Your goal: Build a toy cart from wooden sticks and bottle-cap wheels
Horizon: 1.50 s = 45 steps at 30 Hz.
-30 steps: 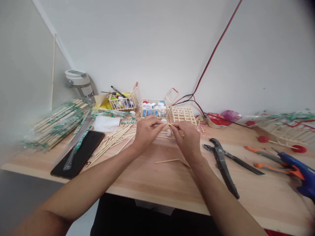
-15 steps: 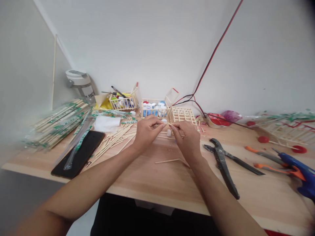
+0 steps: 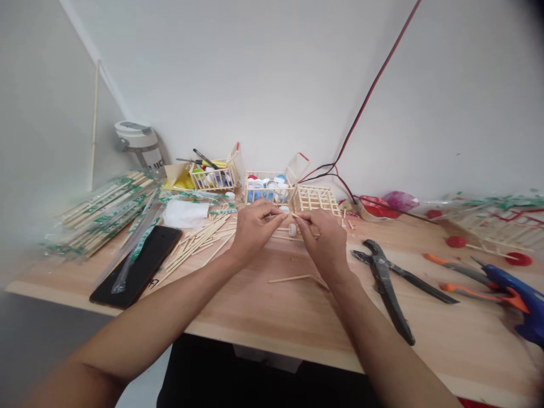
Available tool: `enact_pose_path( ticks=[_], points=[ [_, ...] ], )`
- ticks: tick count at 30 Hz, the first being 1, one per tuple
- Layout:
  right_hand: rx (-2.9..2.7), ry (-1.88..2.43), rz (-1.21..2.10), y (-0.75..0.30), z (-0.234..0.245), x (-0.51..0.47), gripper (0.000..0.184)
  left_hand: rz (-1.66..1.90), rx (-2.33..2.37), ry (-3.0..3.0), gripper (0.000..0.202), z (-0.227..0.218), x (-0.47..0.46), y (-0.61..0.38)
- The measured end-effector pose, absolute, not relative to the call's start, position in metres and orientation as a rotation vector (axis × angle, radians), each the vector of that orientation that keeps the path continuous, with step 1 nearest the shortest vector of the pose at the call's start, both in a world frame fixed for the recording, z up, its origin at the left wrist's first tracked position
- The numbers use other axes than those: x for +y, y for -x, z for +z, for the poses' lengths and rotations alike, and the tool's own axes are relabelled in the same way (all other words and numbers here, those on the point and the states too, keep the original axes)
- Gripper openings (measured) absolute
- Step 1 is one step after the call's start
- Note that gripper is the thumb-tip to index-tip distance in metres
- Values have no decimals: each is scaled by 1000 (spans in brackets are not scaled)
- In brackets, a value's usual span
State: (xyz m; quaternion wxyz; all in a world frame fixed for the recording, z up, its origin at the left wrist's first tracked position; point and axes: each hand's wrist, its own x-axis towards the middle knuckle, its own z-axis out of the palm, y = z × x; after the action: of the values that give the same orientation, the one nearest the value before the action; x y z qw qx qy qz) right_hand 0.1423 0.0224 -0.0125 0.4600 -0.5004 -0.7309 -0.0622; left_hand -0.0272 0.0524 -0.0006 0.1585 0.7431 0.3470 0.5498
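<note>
Slim wooden stick (image 3: 289, 216) sits pinched between our hands, just above the worktop (image 3: 238, 323). The left hand (image 3: 255, 231) and right hand (image 3: 325, 241) are close together, their fingertips nearly meeting on it. We would keep that pinch light and our wrists steady, since so thin a piece can bow or snap under a hard squeeze. Just below lies a white bottle cap (image 3: 292, 229), with a loose stick (image 3: 295, 278) nearer us. To the right rest dark pliers (image 3: 385, 289) and a blue glue gun (image 3: 527, 306); to the left, a black phone (image 3: 136, 266), a heap of cut sticks (image 3: 195, 243) and wrapped chopstick bundles (image 3: 102, 215). Farther off, by the wall, stand a stick lattice panel (image 3: 317, 199) and a stick crate (image 3: 266, 173) of bottle caps.
</note>
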Motion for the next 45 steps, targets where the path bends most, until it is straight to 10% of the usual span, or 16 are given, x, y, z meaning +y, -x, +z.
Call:
enact_pose_path(
  ticks=[45],
  points=[
    [-1881, 1256, -99, -147, -13, 24, 17, 1521, 944, -2272, 10, -7, 56, 28]
  ],
)
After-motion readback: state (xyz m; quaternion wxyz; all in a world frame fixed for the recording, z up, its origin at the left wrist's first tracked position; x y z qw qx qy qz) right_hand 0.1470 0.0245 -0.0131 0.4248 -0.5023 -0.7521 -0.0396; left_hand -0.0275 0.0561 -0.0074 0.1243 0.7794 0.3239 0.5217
